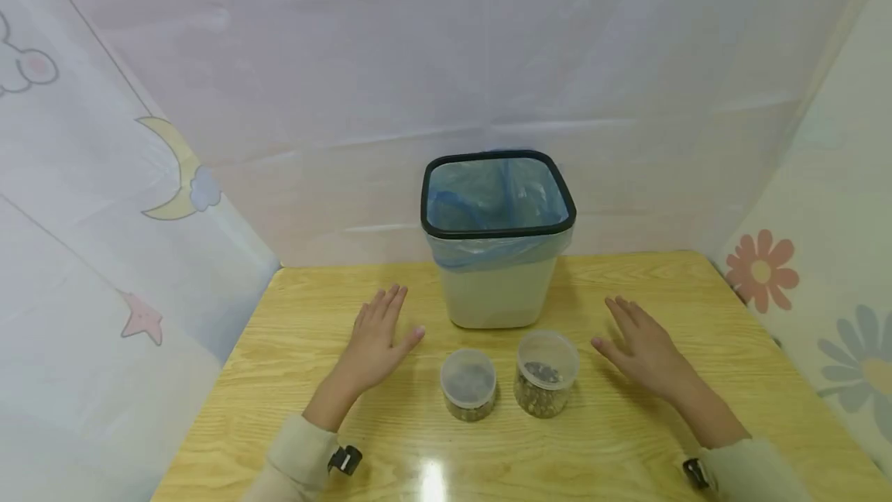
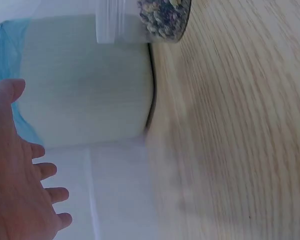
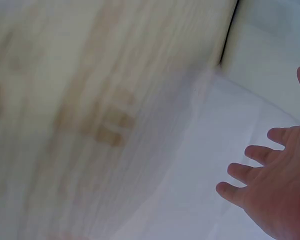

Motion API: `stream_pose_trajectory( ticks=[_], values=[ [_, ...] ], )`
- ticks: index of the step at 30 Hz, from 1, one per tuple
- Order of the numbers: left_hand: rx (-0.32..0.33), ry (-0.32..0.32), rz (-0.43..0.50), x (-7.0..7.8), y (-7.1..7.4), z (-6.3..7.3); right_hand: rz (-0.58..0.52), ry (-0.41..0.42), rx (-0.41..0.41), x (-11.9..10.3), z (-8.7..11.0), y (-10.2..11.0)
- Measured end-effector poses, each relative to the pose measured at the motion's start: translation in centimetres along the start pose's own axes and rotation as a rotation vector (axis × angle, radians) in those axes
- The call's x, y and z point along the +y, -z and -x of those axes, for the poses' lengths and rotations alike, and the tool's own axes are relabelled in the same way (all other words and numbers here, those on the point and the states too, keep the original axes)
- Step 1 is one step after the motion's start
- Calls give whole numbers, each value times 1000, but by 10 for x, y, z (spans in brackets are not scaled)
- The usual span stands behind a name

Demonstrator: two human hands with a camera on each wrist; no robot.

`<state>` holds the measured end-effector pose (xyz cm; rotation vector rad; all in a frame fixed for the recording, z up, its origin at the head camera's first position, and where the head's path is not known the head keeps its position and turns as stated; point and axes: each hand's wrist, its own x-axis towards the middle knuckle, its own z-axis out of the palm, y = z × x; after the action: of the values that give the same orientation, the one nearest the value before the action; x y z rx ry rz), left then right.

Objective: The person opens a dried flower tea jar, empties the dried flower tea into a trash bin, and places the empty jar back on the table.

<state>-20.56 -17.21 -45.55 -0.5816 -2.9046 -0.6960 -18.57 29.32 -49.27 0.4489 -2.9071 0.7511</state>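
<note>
My left hand (image 1: 369, 347) is held over the left part of the table, palm down with its fingers straight and the thumb out to the side. Nothing is in it. On the other side, my right hand (image 1: 644, 351) hangs over the table with extended fingers, also holding nothing. Between the hands stand two clear plastic jars. The shorter jar (image 1: 468, 393), with a cloudy top, is nearer the left hand. Beside the right hand is the taller jar (image 1: 546, 382), partly filled with small brown and dark gravel-like bits (image 1: 540, 395).
A white bin (image 1: 498, 293) with a black rim (image 1: 502, 234) and a blue liner bag (image 1: 481, 184) stands behind the jars. The wooden table (image 1: 390, 463) ends at a pale cloth backdrop (image 1: 348, 99), with printed cloth along both sides.
</note>
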Motion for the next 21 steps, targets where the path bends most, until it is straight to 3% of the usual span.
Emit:
stream_pose_trajectory(
  ticks=[21],
  values=[
    [-22,-162,-9,48,-1,7,-77,42,-123,-27,14,-4]
  ],
)
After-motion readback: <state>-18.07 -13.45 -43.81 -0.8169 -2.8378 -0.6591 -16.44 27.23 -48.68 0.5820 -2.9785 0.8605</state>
